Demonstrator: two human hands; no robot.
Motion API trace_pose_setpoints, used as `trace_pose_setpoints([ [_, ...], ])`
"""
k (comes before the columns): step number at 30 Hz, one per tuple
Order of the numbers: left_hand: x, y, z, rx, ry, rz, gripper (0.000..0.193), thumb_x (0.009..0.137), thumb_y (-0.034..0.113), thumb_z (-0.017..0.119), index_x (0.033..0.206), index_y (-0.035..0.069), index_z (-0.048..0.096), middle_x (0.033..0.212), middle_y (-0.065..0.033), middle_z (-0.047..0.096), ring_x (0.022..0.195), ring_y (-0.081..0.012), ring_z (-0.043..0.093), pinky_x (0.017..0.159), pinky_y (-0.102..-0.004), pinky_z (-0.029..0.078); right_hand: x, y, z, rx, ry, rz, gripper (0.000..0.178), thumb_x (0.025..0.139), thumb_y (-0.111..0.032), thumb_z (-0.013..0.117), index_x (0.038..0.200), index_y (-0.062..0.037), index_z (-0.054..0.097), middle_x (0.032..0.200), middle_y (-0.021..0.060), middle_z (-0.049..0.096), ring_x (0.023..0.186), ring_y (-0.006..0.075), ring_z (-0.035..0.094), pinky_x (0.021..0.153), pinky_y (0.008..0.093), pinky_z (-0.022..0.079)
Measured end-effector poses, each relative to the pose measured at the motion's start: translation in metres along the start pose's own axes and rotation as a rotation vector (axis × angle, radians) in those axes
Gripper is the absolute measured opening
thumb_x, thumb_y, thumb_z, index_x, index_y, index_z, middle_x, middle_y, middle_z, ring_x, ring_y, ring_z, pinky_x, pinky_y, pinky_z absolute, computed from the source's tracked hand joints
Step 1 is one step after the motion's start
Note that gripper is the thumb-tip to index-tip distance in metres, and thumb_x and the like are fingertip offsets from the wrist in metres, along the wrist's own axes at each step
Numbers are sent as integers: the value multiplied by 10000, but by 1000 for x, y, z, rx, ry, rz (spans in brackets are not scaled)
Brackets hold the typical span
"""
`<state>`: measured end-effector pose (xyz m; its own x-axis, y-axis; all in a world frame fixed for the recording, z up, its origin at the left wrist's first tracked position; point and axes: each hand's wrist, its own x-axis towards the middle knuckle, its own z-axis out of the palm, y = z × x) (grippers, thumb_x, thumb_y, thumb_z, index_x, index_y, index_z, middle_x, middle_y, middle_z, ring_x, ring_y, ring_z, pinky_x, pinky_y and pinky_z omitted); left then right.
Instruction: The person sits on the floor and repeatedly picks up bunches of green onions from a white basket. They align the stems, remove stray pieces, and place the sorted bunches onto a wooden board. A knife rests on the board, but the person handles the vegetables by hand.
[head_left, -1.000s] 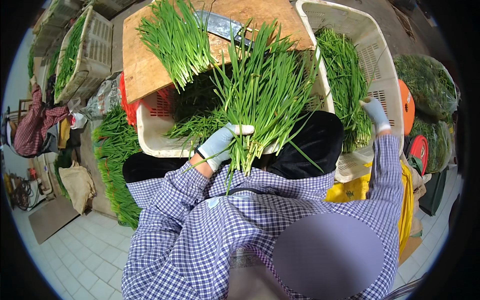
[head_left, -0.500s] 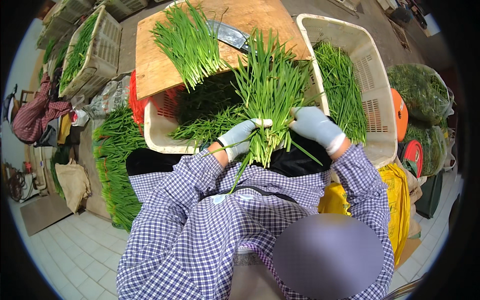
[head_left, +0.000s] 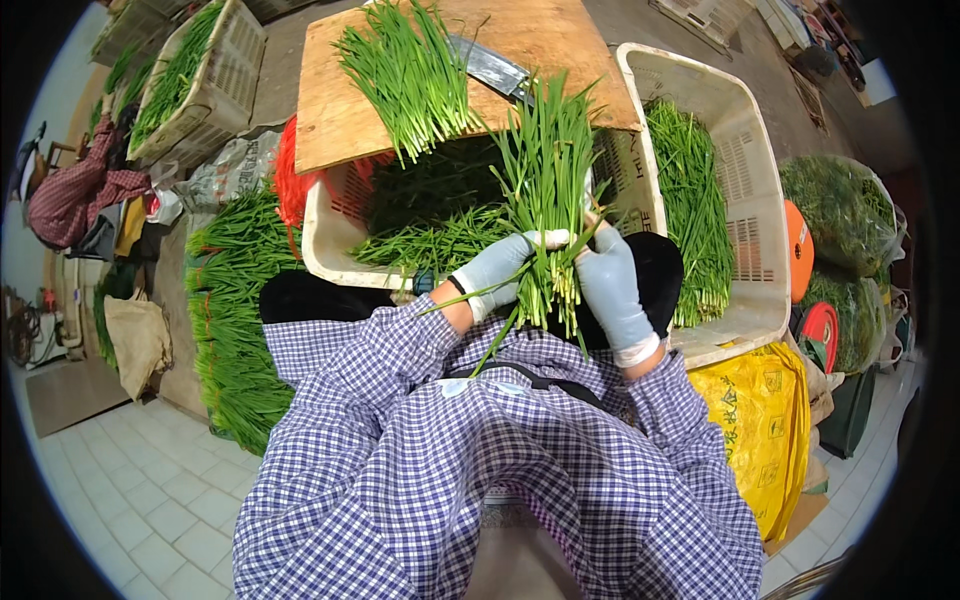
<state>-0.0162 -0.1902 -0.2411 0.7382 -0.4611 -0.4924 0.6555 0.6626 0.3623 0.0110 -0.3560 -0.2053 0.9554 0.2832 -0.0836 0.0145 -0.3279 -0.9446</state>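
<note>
Above my lap I hold a bunch of garlic chives [head_left: 550,160], leaves pointing away and pale cut ends toward me. Gloved in grey, my left hand [head_left: 492,278] is closed round the lower stems from the left, its thumb across the front. My right hand [head_left: 612,290], also gloved, is closed on the bunch's right side; some of its fingers are hidden behind the stems. Beyond them, a wooden board [head_left: 325,95] lies over a white crate [head_left: 322,240] with loose chives [head_left: 440,240] inside. On the board rest another chive bunch [head_left: 410,80] and a cleaver [head_left: 490,68].
A second white crate [head_left: 755,190] at right holds chives [head_left: 690,210]. Tied chive bundles [head_left: 235,330] are stacked at left beside red netting [head_left: 290,185]. A yellow bag [head_left: 755,430] and stuffed clear bags [head_left: 835,215] stand at right. Another person's checked sleeve [head_left: 75,205] shows far left.
My right hand has moved down and inward, turning more upright against the stems. The bunch looks narrower and more gathered. My left hand keeps its hold, and the whole view has shifted slightly.
</note>
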Motion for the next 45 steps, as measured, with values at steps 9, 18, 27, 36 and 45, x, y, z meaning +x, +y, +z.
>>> trace_pose_setpoints([
  [9, -31, 19, -14, -118, 8, 155, 333, 945, 182, 570, 1207, -21, 604, 1034, -151, 704, 797, -243, 710, 739, -378, 615, 0, -20, 0, 310, -41, 92, 529, 994, -206, 587, 1446, 9, 416, 1247, 121, 619, 1076, 208, 619, 961, 308, 480],
  [18, -40, 44, 34, 212, 62, 293, 304, 904, 139, 640, 1185, 22, 648, 1099, -74, 693, 951, -172, 673, 843, -323, 562, 4, -70, 9, 334, -456, 449, 549, 952, -345, 667, 1362, -14, 513, 1084, 25, 624, 901, 110, 571, 770, 233, 473],
  [27, 19, 106, 22, 5, -106, 390, 446, 1013, 341, 565, 1320, 19, 540, 1212, -110, 655, 997, -209, 689, 858, -339, 606, 121, -46, -10, 337, -412, 201, 362, 944, -219, 647, 1221, 13, 632, 1108, 69, 693, 972, 143, 634, 894, 297, 497],
  [36, 20, 78, -25, 140, 16, 362, 376, 787, -14, 601, 1161, -43, 630, 1039, -117, 709, 865, -220, 713, 807, -340, 604, 147, 6, -22, -64, -372, 301, 280, 875, -114, 656, 1105, 44, 671, 912, 55, 691, 779, 127, 609, 731, 290, 496],
  [45, 19, 82, 1, 144, 47, 339, 284, 906, 126, 658, 1175, 35, 643, 1034, -36, 698, 863, -149, 676, 713, -281, 565, 138, -50, -19, -76, -429, 194, 277, 851, -121, 633, 1043, 79, 643, 812, 70, 665, 691, 135, 585, 626, 294, 474],
])
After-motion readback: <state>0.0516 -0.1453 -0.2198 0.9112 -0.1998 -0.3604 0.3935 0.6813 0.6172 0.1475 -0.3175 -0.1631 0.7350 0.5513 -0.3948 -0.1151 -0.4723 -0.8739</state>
